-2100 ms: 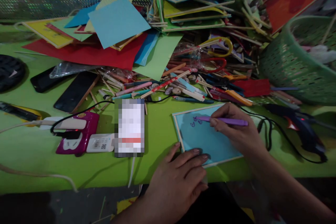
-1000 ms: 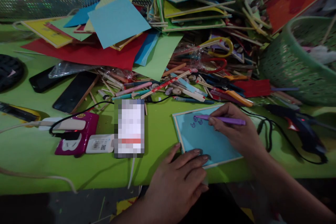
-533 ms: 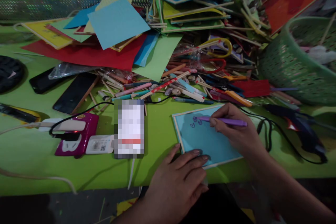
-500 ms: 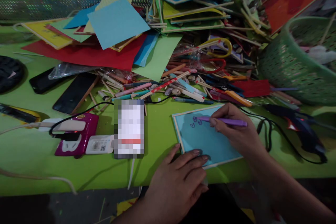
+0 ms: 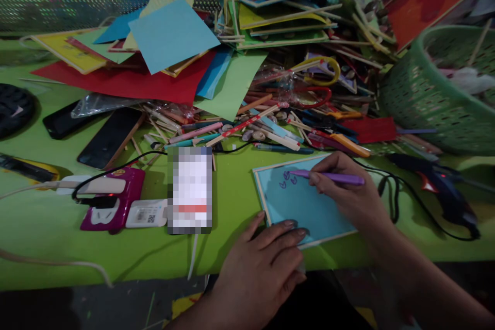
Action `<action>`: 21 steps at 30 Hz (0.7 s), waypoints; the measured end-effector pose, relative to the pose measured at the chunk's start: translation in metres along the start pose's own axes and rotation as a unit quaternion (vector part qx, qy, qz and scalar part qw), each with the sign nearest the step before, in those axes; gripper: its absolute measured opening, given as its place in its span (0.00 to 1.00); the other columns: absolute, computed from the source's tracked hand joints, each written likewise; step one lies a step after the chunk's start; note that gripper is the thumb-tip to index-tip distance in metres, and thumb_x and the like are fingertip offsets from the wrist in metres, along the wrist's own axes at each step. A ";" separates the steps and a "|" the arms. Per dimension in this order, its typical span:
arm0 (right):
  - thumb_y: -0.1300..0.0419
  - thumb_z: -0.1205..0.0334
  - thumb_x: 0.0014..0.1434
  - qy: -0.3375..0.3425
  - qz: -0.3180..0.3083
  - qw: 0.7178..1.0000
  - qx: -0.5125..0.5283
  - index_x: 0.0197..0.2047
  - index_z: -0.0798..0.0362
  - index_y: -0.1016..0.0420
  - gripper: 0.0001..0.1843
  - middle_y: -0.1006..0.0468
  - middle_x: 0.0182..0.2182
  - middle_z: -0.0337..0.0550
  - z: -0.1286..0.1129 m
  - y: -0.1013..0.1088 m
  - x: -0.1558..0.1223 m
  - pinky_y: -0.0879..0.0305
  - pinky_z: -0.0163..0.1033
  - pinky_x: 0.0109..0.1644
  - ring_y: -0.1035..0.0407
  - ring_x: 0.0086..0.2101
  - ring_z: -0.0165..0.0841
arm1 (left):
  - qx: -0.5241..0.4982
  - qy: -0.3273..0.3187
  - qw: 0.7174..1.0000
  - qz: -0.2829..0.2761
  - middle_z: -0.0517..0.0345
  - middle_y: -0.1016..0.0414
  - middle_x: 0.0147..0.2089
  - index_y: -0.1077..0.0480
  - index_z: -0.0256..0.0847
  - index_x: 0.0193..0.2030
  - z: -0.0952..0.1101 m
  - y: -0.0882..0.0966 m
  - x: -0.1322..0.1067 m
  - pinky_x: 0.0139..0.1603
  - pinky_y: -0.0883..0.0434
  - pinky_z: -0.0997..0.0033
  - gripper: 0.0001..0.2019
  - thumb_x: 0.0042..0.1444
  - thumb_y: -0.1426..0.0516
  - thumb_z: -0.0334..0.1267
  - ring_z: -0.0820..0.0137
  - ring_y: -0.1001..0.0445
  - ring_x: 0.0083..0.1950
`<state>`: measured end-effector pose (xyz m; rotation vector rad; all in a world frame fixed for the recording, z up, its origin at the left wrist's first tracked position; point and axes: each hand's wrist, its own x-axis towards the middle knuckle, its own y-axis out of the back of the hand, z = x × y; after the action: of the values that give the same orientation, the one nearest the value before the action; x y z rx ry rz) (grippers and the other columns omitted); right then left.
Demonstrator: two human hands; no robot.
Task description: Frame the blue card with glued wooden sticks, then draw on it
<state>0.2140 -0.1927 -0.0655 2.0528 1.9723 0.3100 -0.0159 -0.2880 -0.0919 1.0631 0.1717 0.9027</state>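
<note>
A purple felt-tip pen (image 5: pixel 344 178) is pinched in my right hand (image 5: pixel 348 193), its tip touching a blue sheet of paper (image 5: pixel 301 211). Thin pale wooden sticks (image 5: pixel 262 196) run along the edges of the sheet as a frame. Several small purple leaf-like or heart-like marks (image 5: pixel 286 179) show near its upper left. Across the lower left corner lies my left hand (image 5: pixel 268 258), fingers spread, pressing the sheet to the green table. The sheet's right side is covered by my right hand.
Coloured papers (image 5: pixel 174 36), pens and sticks pile up along the back. A glue gun (image 5: pixel 444 191) with a black cord lies at the right, before a green basket (image 5: pixel 406 87). Leftward are a pixelated phone-like device (image 5: pixel 189 191), a magenta power strip (image 5: pixel 131 198) and a dark phone (image 5: pixel 110 136).
The pen tip has shifted very slightly on the sheet, near the lower right of the small purple marks. Both hands otherwise stay in place.
</note>
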 end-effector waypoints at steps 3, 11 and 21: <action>0.27 0.42 0.55 0.001 -0.001 1.000 -0.003 0.32 0.47 0.28 0.20 0.27 0.24 0.37 -0.001 -0.001 0.000 0.41 0.40 0.27 0.36 0.25 0.33 | 0.004 -0.001 1.000 -0.012 0.68 0.25 0.68 0.23 0.48 0.50 0.001 0.001 0.000 0.79 0.45 0.58 0.10 0.74 0.45 0.46 0.73 0.31 0.72; 0.28 0.49 0.58 -0.008 -0.010 1.000 0.003 0.34 0.46 0.27 0.14 0.26 0.26 0.39 0.006 0.001 0.000 0.42 0.41 0.29 0.37 0.27 0.35 | 0.002 -0.003 1.000 -0.003 0.70 0.26 0.69 0.24 0.48 0.50 -0.001 -0.001 -0.002 0.82 0.52 0.60 0.10 0.74 0.45 0.46 0.75 0.32 0.73; 0.27 0.47 0.55 -0.026 -0.006 0.999 0.021 0.32 0.46 0.28 0.17 0.29 0.25 0.36 0.002 0.001 -0.002 0.44 0.40 0.29 0.39 0.26 0.33 | 0.033 -0.010 0.998 -0.050 0.76 0.28 0.69 0.25 0.49 0.51 0.001 0.011 0.006 0.78 0.35 0.57 0.17 0.77 0.56 0.42 0.73 0.30 0.72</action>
<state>0.2154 -0.1945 -0.0673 2.0527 1.9741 0.2119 -0.0179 -0.2824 -0.0811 1.1137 0.2380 0.8002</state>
